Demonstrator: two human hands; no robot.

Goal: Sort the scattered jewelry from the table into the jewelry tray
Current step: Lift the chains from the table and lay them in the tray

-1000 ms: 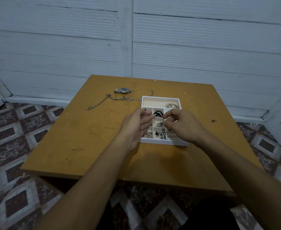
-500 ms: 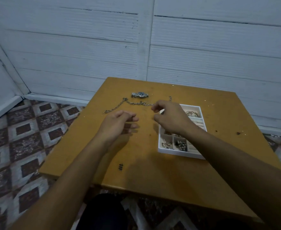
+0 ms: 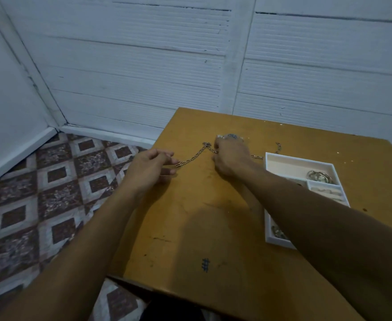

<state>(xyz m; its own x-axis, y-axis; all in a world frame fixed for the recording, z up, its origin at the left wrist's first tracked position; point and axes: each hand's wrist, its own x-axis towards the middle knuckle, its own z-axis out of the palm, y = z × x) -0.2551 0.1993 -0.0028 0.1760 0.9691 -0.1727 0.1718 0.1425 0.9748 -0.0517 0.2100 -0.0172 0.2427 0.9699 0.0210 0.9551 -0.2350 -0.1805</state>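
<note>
My left hand (image 3: 151,167) sits right at the table's (image 3: 190,228) left edge, with the wrist and forearm out over the patterned floor (image 3: 51,193). Its fingers are loosely curled and grasp nothing I can see, and the forefinger tip touches the near left end of the chain (image 3: 191,158). The chain lies flat on the wood. It runs up from that end to a small knot of links, then right under my right hand (image 3: 229,158), and comes out toward the far corner of the jewelry tray (image 3: 269,198). My right fingers are bent down onto the chain and pinch it. The watch (image 3: 232,136) lies just beyond the knuckles, near the far edge. The tray is on my right, partly under that forearm. It has a silvery piece in a far compartment and small bits in a near one. Between my forearms the tabletop is open down to the front edge, scuffed orange wood with a small black mark (image 3: 205,265) near the front. To the left, the floor drops away beside the table. Behind it stands a white panelled wall (image 3: 144,66), close along the far edge and meeting another wall at the left corner.
</note>
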